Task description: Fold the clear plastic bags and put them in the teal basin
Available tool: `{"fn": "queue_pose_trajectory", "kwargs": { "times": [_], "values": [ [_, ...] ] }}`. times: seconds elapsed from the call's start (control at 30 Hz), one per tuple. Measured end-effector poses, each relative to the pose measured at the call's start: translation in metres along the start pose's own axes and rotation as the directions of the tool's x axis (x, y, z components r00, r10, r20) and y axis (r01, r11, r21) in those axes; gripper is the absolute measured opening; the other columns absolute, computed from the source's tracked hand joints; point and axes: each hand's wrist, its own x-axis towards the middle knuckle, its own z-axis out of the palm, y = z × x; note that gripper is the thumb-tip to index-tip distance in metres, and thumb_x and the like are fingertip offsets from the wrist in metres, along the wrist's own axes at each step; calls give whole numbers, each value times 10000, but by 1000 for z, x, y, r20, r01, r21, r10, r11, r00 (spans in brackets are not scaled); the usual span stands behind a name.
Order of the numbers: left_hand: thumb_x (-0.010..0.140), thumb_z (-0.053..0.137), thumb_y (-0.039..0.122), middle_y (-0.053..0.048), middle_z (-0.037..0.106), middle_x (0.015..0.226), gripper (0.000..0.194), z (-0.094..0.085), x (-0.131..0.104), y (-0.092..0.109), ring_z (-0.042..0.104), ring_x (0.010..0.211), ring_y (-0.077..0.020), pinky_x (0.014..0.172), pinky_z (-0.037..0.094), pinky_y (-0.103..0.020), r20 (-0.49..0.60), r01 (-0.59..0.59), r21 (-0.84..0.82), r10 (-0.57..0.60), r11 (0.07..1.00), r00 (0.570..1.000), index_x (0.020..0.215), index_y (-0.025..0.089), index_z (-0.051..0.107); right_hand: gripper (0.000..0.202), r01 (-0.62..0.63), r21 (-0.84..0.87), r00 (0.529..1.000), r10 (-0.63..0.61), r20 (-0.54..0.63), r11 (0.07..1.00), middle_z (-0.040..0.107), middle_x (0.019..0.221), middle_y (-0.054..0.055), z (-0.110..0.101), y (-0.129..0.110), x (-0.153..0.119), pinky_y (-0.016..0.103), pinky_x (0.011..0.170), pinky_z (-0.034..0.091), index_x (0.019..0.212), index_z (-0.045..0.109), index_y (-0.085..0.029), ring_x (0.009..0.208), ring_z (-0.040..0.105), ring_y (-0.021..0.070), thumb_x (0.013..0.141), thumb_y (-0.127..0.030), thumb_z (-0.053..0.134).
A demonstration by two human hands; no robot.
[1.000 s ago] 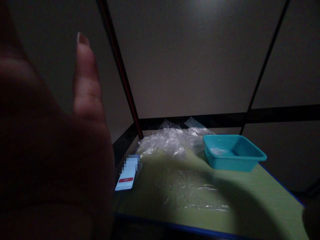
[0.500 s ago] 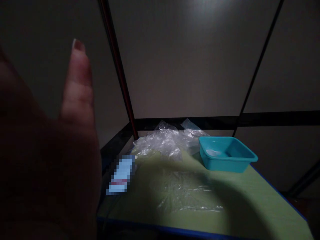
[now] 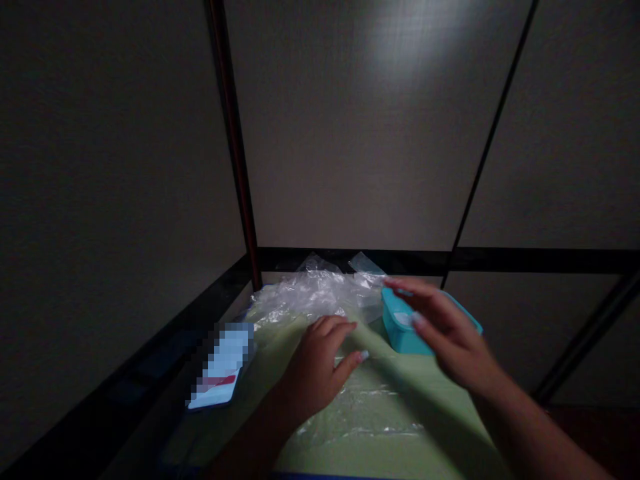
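Note:
My left hand (image 3: 323, 363) is over the middle of the green table, thumb and fingers apart, nothing held. Beneath and beside it a clear plastic bag (image 3: 370, 417) lies flat on the tabletop. My right hand (image 3: 445, 327) is in front of the turquoise plastic basin (image 3: 407, 342), hiding part of it; whether it touches the rim I cannot tell. Its thumb and fingers are spread with nothing between them. Something whitish (image 3: 403, 318) shows inside the basin, too blurred to name.
Crumpled clear plastic bags (image 3: 313, 290) are heaped at the table's back edge. On the left a phone (image 3: 223, 367) with a lit, pixelated screen stands tilted. Panelled walls (image 3: 350, 147) rise behind and to the left. The green table (image 3: 350, 457) has a blue edge.
The hand that was raised close to the camera on the left is gone from there. Both hands now reach forward over the table. The view has shifted slightly.

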Motion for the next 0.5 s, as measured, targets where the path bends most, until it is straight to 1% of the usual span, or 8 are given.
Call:
{"fn": "queue_pose_trajectory", "kwargs": {
  "times": [0.03,0.07,0.1,0.17,0.23,0.3,0.4,0.5],
  "values": [
    [846,550,402,-89,502,1339,473,15,-4,-5,426,1257,-264,1064,323,-475,141,43,54,-50,998,989,1283,230,499,382,-14,-59,994,20,105,998,472,1354,81,9,13,-9,459,1063,338,1303,458,-271,1262,417,230,928,-346,451],
    [834,549,447,-102,423,1412,559,30,-10,-11,363,1308,-285,1087,266,-509,271,74,100,-99,992,958,1336,223,445,405,-36,-114,974,60,220,993,446,1384,85,18,28,-19,457,1068,334,1324,441,-266,1286,391,230,928,-350,446],
    [832,531,489,-103,338,1464,628,44,-17,-19,296,1348,-293,1097,225,-527,381,96,130,-139,987,914,1380,222,385,427,-63,-172,954,110,280,983,425,1405,94,29,45,-31,459,1069,331,1345,424,-254,1303,370,233,930,-353,436],
    [837,485,527,-100,224,1505,707,63,-26,-35,193,1389,-283,1109,169,-537,499,122,191,-204,974,842,1433,202,285,477,-53,-276,918,156,366,960,397,1427,117,46,78,-51,491,1086,286,1361,416,-226,1321,341,256,911,-378,460],
    [843,454,527,-99,157,1515,737,74,-29,-49,129,1404,-269,1113,126,-544,538,126,258,-251,958,805,1450,174,232,484,-36,-311,906,162,391,950,427,1407,126,58,102,-65,489,1076,303,1361,423,-211,1314,353,256,909,-382,450],
    [855,413,526,-93,140,1515,732,80,-27,-59,111,1408,-257,1115,100,-548,531,135,316,-292,939,795,1454,157,212,476,-48,-329,892,189,410,943,454,1388,123,62,114,-70,463,1067,322,1356,437,-210,1299,380,242,914,-386,429],
    [887,306,547,-77,129,1516,703,86,-27,-70,119,1408,-239,1119,104,-539,475,149,358,-317,922,821,1456,148,202,520,-72,-378,846,257,468,923,390,1436,109,61,112,-70,487,1086,259,1388,397,-236,1329,332,248,908,-436,424],
    [909,236,542,-57,141,1515,672,89,-29,-78,132,1407,-220,1126,103,-523,420,141,374,-303,917,855,1455,151,211,609,-67,-442,760,332,559,895,277,1490,91,60,105,-70,558,1094,138,1445,257,-282,1368,242,264,900,-513,399]
  ]
}}
